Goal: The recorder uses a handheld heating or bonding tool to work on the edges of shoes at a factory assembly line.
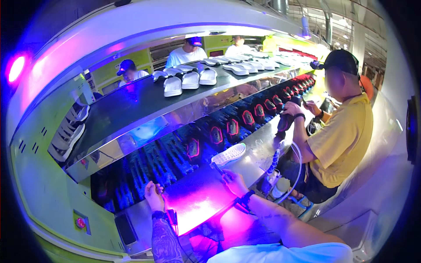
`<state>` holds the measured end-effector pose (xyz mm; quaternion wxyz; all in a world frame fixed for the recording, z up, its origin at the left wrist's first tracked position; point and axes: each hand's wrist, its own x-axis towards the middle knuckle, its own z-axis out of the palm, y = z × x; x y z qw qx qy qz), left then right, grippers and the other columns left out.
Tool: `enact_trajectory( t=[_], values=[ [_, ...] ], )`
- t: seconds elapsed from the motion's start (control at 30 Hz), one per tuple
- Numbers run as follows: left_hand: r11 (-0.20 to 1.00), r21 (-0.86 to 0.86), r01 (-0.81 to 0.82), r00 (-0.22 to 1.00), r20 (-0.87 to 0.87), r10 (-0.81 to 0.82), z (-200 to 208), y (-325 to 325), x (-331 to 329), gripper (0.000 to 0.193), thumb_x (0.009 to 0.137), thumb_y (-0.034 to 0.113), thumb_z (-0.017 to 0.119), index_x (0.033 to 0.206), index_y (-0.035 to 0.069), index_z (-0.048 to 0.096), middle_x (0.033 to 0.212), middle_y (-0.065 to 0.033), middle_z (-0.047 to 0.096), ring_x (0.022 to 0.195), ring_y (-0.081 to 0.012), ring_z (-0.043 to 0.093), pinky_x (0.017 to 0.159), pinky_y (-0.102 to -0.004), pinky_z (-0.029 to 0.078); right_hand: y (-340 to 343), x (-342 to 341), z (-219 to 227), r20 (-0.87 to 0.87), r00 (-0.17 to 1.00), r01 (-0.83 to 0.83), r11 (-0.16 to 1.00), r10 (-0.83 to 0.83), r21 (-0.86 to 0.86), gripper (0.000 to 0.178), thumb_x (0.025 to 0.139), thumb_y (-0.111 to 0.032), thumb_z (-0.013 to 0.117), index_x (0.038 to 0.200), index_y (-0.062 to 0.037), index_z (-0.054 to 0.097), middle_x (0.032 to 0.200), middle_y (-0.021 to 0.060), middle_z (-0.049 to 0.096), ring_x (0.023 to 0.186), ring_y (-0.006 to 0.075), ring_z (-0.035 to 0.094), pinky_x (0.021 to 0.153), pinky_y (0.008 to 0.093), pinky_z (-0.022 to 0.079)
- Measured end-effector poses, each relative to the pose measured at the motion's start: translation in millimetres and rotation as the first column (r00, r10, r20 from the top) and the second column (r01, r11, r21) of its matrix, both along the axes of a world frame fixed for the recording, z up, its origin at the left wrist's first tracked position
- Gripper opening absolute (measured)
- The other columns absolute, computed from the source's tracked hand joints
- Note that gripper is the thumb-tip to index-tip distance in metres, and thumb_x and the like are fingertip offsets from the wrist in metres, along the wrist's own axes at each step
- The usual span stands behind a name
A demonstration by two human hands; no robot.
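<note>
My left hand point(154, 195) is over the near edge of the metal work surface point(184, 179), fingers loosely curled and apart, with nothing visible in them. My right hand point(234, 183) reaches across that surface, its fingers closed round a thin dark stick-like tool point(215, 168). Just beyond the tool's tip lies a white shoe sole point(229, 154), its ribbed inner side facing up. Whether the tip touches the sole, I cannot tell. Behind it, dark shoe uppers with red-outlined bottoms point(216, 135) stand in a row on the lower conveyor. Pink-violet light floods the surface between my hands.
White soles point(190, 80) rest on the raised dark belt point(118, 107). At right, a co-worker in a yellow shirt point(344, 136) handles a dark shoe point(285, 122). A hose and container point(280, 187) stand between us. A red button point(80, 222) is on the left panel.
</note>
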<state>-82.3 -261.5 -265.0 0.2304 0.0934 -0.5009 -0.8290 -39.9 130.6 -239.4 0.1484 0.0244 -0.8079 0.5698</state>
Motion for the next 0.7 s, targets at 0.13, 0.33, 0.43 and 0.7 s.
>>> enact_trajectory(
  t=[0.13, 0.33, 0.43, 0.7],
  values=[
    [0.999, -0.049, 0.006, 1.0, -0.005, -0.006, -2, 1, -6, 0.03, 0.103, 0.014, 0.059, 0.129, 0.0, 0.057, 0.091, -0.013, 0.068, 0.072, -0.0185, 0.064, 0.066, -0.0296, 0.051, 3, -4, -11, 0.122, 0.991, -0.019, 0.978, 0.045, -0.208, 0.037, 0.103, -0.023, 0.065, 0.134, -0.0036, 0.066, 0.085, 0.006, 0.073, 0.068, 0.0105, 0.062, 0.061, 0.0324, 0.051],
    [0.998, 0.055, -0.01, 1.0, 0.004, 0.009, -1, 3, -6, 0.028, 0.103, 0.015, 0.06, 0.128, 0.003, 0.059, 0.091, -0.0109, 0.069, 0.072, -0.0174, 0.065, 0.065, -0.0293, 0.052, 4, -6, -1, 0.118, 0.992, -0.018, 0.985, 0.038, -0.17, 0.037, 0.105, -0.022, 0.063, 0.137, -0.0042, 0.064, 0.083, 0.0016, 0.07, 0.066, 0.0078, 0.059, 0.057, 0.0274, 0.047],
    [1.0, 0.02, 0.018, 1.0, 0.008, -0.018, 2, 4, -3, 0.027, 0.103, 0.015, 0.06, 0.128, 0.004, 0.059, 0.091, -0.0104, 0.069, 0.072, -0.017, 0.065, 0.065, -0.0289, 0.052, 0, -5, 5, 0.126, 0.991, -0.02, 0.979, 0.046, -0.201, 0.038, 0.105, -0.023, 0.063, 0.138, -0.0039, 0.063, 0.083, 0.0008, 0.069, 0.066, 0.0078, 0.059, 0.057, 0.0274, 0.048],
    [0.996, 0.056, 0.063, 0.997, 0.029, -0.065, 9, -1, -1, 0.029, 0.104, 0.013, 0.057, 0.132, 0.003, 0.057, 0.094, -0.0129, 0.069, 0.074, -0.0184, 0.065, 0.067, -0.0319, 0.054, -2, -9, -4, 0.16, 0.983, -0.044, 0.97, 0.084, -0.238, 0.042, 0.105, -0.024, 0.063, 0.139, -0.0007, 0.061, 0.089, -0.0027, 0.064, 0.071, 0.0062, 0.055, 0.065, 0.0249, 0.048]
  ],
)
